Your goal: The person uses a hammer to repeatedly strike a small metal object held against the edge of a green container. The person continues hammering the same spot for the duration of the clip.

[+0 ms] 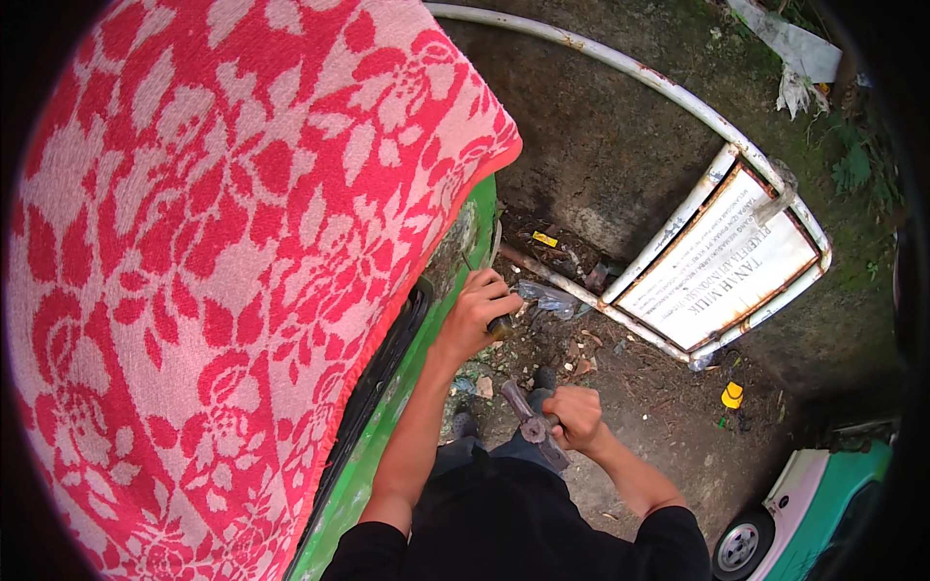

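Observation:
My left hand [475,315] is closed around a screwdriver [500,327]. Its dark, yellowish handle end sticks out below my fingers, and its thin shaft points at the worn edge of a green vehicle body panel [478,221]. Whether the tip touches the metal I cannot tell. In my right hand [575,418] is a hammer [532,430], gripped by its handle and held in front of my legs. The worn metal head lies apart from the screwdriver. A red and pink floral blanket [242,223] covers much of the green vehicle at left.
A white, rusty pipe frame with a sign panel [717,261] leans by a mossy concrete wall [572,126]. Litter, a yellow scrap [732,395] and clear plastic [552,300] lie on the dirt. At lower right is a teal and white car [823,499].

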`<action>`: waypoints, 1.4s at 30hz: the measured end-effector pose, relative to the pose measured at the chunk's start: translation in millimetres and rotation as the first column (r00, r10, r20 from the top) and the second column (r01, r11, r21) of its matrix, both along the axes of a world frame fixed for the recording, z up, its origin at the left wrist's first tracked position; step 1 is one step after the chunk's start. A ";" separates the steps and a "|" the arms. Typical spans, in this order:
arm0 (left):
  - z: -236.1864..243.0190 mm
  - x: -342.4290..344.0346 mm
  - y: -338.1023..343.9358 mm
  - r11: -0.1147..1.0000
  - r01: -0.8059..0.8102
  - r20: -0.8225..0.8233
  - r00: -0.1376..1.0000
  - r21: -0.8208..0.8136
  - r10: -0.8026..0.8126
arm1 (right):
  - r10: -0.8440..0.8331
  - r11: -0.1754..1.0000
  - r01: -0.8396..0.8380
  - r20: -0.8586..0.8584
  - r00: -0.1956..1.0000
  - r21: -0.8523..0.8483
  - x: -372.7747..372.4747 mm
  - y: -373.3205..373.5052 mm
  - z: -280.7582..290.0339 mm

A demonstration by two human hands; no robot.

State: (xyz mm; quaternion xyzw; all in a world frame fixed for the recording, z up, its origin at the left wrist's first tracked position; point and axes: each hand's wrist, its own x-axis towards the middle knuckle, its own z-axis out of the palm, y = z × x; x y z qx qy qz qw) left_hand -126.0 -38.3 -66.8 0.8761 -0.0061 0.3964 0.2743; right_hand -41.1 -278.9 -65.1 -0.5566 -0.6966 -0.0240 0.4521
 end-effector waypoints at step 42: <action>13.9 5.8 1.8 1.000 0.004 0.012 1.000 -0.020 -0.004 | -0.007 0.998 0.012 -0.081 0.997 0.057 13.1 13.6 4.7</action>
